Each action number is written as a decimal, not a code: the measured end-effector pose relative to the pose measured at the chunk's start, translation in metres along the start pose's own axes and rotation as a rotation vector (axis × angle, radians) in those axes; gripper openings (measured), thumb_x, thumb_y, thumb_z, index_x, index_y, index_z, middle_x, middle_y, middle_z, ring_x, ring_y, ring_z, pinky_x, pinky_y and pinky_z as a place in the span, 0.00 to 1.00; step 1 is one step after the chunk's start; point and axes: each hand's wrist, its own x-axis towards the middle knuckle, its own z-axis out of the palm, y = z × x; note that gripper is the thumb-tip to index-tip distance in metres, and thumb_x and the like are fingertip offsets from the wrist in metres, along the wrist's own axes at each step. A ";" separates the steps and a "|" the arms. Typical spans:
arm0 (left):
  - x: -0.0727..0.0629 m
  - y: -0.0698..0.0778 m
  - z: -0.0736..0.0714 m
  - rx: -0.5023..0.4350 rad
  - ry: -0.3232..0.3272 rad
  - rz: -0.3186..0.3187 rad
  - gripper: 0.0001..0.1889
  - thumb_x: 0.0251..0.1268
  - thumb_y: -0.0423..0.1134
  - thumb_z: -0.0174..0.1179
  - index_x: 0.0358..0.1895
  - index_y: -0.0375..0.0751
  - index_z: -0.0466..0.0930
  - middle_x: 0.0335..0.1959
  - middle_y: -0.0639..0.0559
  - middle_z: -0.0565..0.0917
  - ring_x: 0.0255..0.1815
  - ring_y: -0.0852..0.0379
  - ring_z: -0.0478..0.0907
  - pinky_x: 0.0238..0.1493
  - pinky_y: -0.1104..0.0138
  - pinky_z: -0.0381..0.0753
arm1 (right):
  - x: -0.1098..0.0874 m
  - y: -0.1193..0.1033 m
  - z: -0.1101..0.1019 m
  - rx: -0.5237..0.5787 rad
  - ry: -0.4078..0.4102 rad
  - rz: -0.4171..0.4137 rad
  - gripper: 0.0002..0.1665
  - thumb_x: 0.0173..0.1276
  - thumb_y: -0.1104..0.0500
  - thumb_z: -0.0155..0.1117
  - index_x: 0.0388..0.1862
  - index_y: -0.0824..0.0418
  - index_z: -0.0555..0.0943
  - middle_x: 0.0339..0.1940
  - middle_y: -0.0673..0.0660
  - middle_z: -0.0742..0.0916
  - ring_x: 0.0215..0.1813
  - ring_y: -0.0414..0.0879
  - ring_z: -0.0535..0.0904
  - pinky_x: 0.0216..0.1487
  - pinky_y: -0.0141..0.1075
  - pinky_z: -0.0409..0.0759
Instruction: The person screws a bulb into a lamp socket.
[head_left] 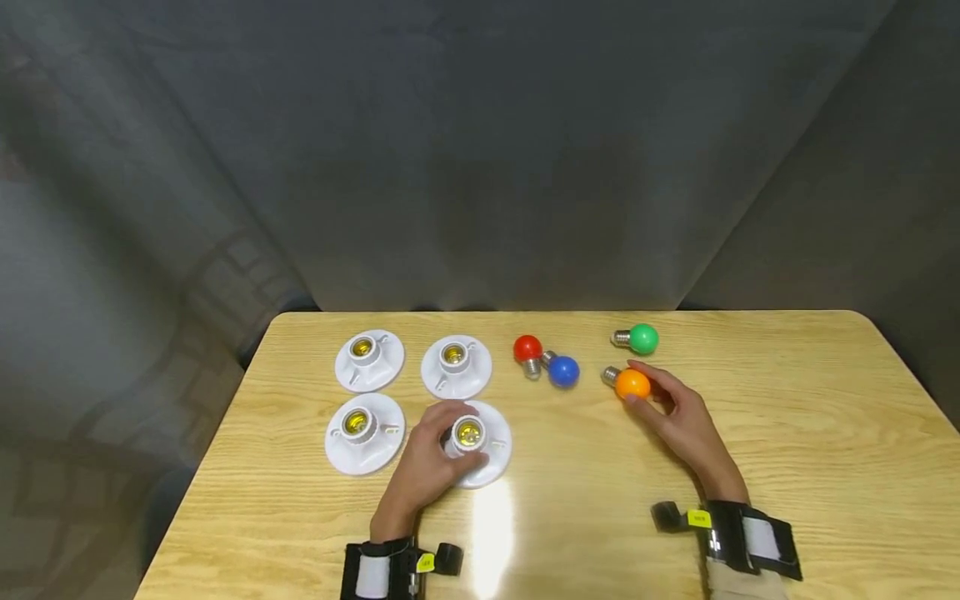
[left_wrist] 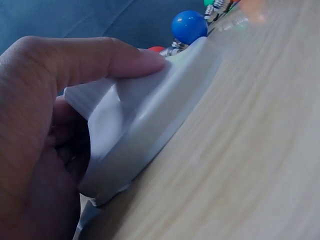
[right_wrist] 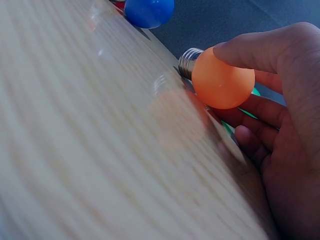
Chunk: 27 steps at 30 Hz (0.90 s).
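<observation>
My left hand point(head_left: 426, 458) grips a white round lamp holder point(head_left: 497, 427) on the table, thumb at its near side and fingers around the far side. Its brass-coloured socket faces up. In the left wrist view the thumb lies along the sloping white base point(left_wrist: 150, 120), whose edge is at the wood. Over on the right, my right hand point(head_left: 684, 421) pinches an orange light bulb point(head_left: 632, 384) by its round globe, between thumb and fingers. The bulb's metal screw base point(right_wrist: 189, 63) points left, away from the palm, close over the table.
Three more white lamp holders stand to the left: back left point(head_left: 383, 367), back middle point(head_left: 476, 371) and front left point(head_left: 343, 454). A red bulb point(head_left: 527, 347) and a blue bulb point(head_left: 564, 372) lie together mid-table. Behind the orange one lies a green bulb point(head_left: 644, 338). A dark curtain point(head_left: 480, 167) hangs behind.
</observation>
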 end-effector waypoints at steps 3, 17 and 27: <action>0.000 0.000 0.005 0.003 0.011 0.033 0.26 0.38 0.38 0.76 0.48 0.53 0.82 0.51 0.62 0.81 0.57 0.59 0.75 0.63 0.58 0.73 | -0.001 0.000 -0.002 -0.014 0.010 -0.006 0.33 0.69 0.45 0.62 0.71 0.48 0.69 0.66 0.60 0.78 0.52 0.30 0.68 0.51 0.21 0.68; -0.006 0.008 0.023 0.019 0.012 0.016 0.27 0.40 0.39 0.74 0.51 0.51 0.80 0.56 0.57 0.80 0.61 0.56 0.73 0.64 0.52 0.72 | -0.004 0.005 -0.003 -0.005 0.009 -0.018 0.33 0.69 0.48 0.63 0.72 0.49 0.68 0.65 0.61 0.78 0.50 0.24 0.68 0.49 0.18 0.67; 0.003 0.006 0.019 0.057 -0.007 0.006 0.27 0.43 0.41 0.73 0.53 0.49 0.79 0.59 0.53 0.78 0.64 0.53 0.72 0.66 0.50 0.71 | 0.002 0.000 0.000 0.015 0.004 -0.011 0.33 0.69 0.47 0.62 0.72 0.49 0.68 0.67 0.60 0.77 0.57 0.40 0.71 0.52 0.18 0.67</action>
